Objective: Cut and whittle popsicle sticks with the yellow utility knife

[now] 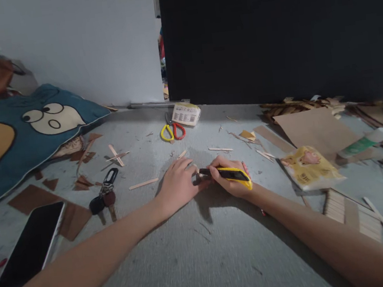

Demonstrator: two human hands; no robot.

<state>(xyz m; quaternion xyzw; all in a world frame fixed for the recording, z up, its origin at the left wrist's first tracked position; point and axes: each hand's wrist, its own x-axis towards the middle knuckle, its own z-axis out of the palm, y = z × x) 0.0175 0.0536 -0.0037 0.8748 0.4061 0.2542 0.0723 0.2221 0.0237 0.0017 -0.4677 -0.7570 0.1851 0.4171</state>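
Observation:
My right hand [229, 176] is closed around a yellow and black utility knife [234, 175], its tip pointing left toward my other hand. My left hand [179, 181] rests low over the table with thumb and fingers curled together. A small pale piece shows at its fingertips, close to the knife's tip; most of it is hidden. Beyond the left fingers pokes a wooden craft stick [182, 154]. Another craft stick [144, 184] lies just left of that hand, and one more stick [220, 149] lies behind the knife hand.
Scissors [172, 132] and a small packet [186, 115] lie at the back. Keys [106, 200], a phone [29, 247] and a blue cushion [36, 130] are left. To the right are a yellow bag [311, 168], a glue tube [366, 141], cardboard [315, 130] and bundled sticks [352, 214].

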